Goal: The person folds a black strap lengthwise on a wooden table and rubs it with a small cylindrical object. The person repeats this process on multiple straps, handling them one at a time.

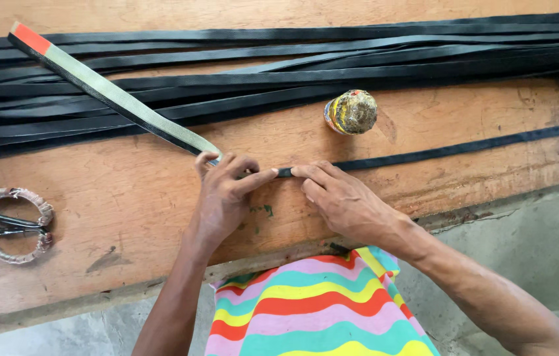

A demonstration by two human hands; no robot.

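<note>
Striped cloth [312, 310], 6 o'clock, nearest. Left hand [223, 198] and right hand [342, 201], centre of wooden table [128, 198]: fingers pressed together, fingertips pinning a black strap [438, 151] running toward 3 o'clock. Green strip [115, 95] with orange end runs from left hand toward 10 o'clock. Scissors [9, 225], 9 o'clock. Ball of thread [351, 112], 12 o'clock. Pile of black straps [358, 62], farthest.

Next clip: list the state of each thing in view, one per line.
Left hand: fingers pressing the strip to the board.
Right hand: fingers pinching the strip.
Strip: flat, stretched rightward.
Strip pile: loose, laid lengthwise.
Ruler: lying diagonally over the pile.
Scissors: lying flat, handles wrapped.
Ball: wound, resting alone.
</note>
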